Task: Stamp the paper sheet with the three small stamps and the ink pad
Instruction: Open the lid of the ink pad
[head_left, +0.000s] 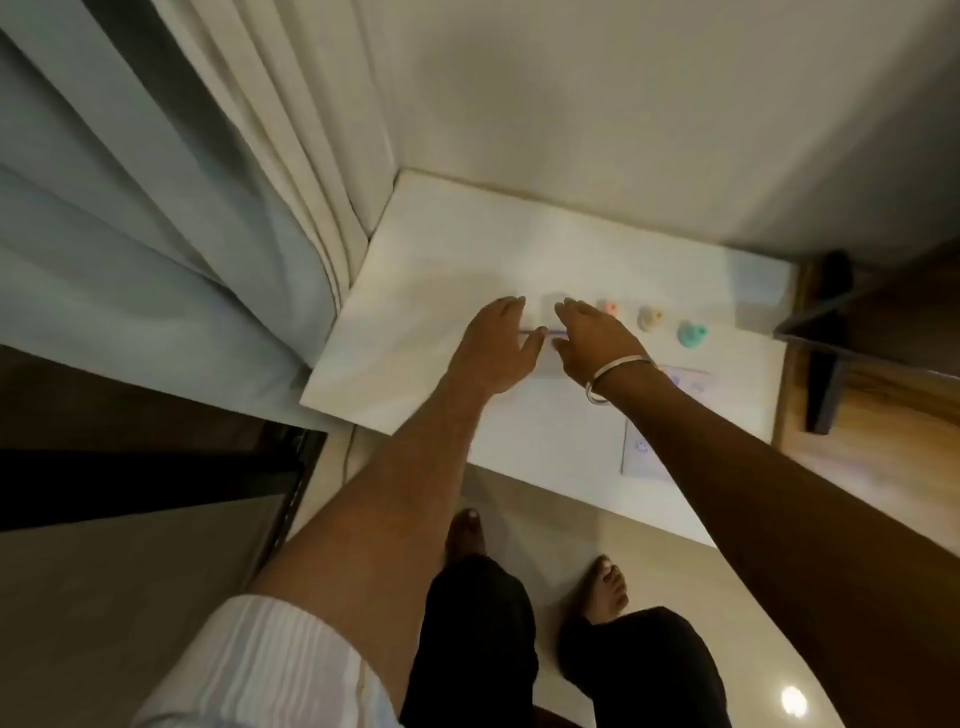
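Observation:
A small ink pad (546, 318) with a purple front edge lies on the white table (415, 322), blurred. My left hand (498, 348) holds its left side and my right hand (592, 343) its right side, thumbs at the purple edge. To the right of the pad stand three small stamps in a row: a pink one (608, 307), a yellow one (650, 317) and a teal one (692, 333). The paper sheet (644, 457) lies nearer to me, partly under my right forearm, and bears faint purple stamp marks.
Curtains (182, 234) hang left of the table, and a wall runs behind it. A wooden surface with a dark bracket (831, 343) adjoins the table's right end. My bare feet (602, 587) stand on the tiled floor below the table's front edge.

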